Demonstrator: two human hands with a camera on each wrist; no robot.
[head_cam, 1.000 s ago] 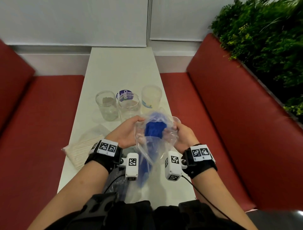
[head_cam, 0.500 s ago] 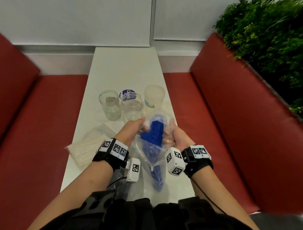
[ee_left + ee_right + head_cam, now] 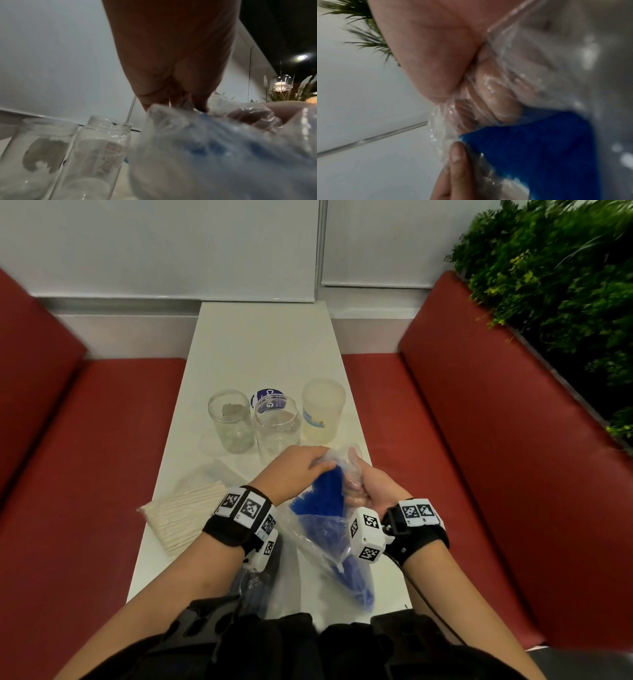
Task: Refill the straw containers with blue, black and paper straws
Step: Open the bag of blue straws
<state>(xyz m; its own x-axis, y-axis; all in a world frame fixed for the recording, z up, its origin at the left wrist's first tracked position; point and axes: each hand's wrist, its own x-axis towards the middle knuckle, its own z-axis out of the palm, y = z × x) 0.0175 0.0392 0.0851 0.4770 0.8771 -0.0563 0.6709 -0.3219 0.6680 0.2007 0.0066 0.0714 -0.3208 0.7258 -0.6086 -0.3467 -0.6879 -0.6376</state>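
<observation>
A clear plastic bag (image 3: 329, 539) of blue straws (image 3: 325, 494) is held over the near end of the white table (image 3: 263, 344). My right hand (image 3: 363, 487) grips the bag's mouth, its fingers (image 3: 494, 97) curled inside the plastic. My left hand (image 3: 298, 470) reaches into the opening and its fingertips touch the straw tops; whether they pinch any is hidden. Behind the hands stand two empty glass jars (image 3: 233, 421) (image 3: 277, 426) and a frosted plastic cup (image 3: 322, 414). Paper straws (image 3: 181, 515) in a bag lie at the left. A dark bag of straws (image 3: 257, 580) lies under my left wrist.
A round blue-and-white lid (image 3: 269, 398) lies behind the middle jar. Red bench seats (image 3: 85, 460) flank the table on both sides. A green plant hedge (image 3: 555, 275) rises at the right, and a white wall closes the far end.
The bag has tilted and dropped lower toward me. My left hand has moved from the bag's outer edge over its mouth onto the blue straws. The right hand keeps its grip.
</observation>
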